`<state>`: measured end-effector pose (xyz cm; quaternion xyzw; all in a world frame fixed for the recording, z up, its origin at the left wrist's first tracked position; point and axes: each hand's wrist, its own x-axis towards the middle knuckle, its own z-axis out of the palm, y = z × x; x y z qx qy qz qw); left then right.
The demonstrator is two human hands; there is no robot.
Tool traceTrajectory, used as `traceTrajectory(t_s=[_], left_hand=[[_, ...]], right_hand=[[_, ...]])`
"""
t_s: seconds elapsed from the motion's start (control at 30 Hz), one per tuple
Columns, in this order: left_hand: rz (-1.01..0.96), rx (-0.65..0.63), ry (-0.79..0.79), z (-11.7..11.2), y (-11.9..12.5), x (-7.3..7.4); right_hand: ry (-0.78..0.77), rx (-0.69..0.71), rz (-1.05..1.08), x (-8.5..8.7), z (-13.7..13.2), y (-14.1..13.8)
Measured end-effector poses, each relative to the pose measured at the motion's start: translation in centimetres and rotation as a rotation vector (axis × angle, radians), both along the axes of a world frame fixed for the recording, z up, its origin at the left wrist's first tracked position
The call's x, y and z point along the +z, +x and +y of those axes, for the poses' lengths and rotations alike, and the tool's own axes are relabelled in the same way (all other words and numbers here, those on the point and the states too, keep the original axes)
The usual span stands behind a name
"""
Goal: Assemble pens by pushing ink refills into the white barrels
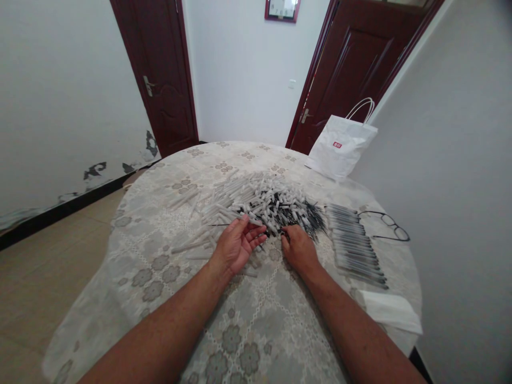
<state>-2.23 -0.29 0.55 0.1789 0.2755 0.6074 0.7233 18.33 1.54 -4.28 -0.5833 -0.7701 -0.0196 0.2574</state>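
A big heap of pen parts (264, 202) lies in the middle of the round table (168, 250): pale barrels on the left, black refills and small caps on the right. My left hand (238, 242) rests palm up at the heap's near edge, fingers stretched out, with a thin refill lying by its fingertips. My right hand (298, 246) lies knuckles up beside it, fingers curled down into the dark parts; what they hold is hidden. A neat row of assembled pens (356, 245) lies to the right of my right hand.
A pair of glasses (388, 225) sits beyond the pen row near the table's right edge. A white paper bag (340, 146) leans at the back right. A folded white tissue (390, 310) lies at the near right. A floral lace cloth covers the table.
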Motion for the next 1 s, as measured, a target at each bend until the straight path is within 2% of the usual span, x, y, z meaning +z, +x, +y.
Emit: traceTrajectory(t_s=[0.17,0.3,0.37,0.43,0.57,0.67,0.77,1.0], left_hand=[[0.041,-0.007,0.026,-0.1,0.2,-0.1],[0.080,-0.009,0.027,-0.2,0.4,-0.3],[0.100,-0.004,0.027,-0.2,0.5,-0.3],[0.118,-0.002,0.031,-0.2,0.5,-0.3],[0.135,-0.010,0.043,-0.2,0.6,-0.3],[0.141,-0.026,0.056,-0.2,0.7,-0.4],[0.156,-0.044,0.065,-0.2,0.7,-0.6],[0.172,-0.075,0.077,-0.3,0.8,-0.7]], right_hand=[[-0.027,-0.045,-0.079,0.1,0.0,-0.1],[-0.032,-0.055,-0.025,0.7,-0.2,-0.4],[-0.009,-0.029,0.100,1.3,-0.5,-0.5],[-0.022,0.009,0.317,2.1,-1.0,-0.7],[-0.225,0.121,0.843,3.2,-2.3,-1.3],[-0.358,0.196,1.108,3.4,-2.8,-1.9],[-0.403,0.243,1.211,3.3,-2.7,-2.1],[-0.405,0.266,1.223,3.0,-2.6,-2.0]])
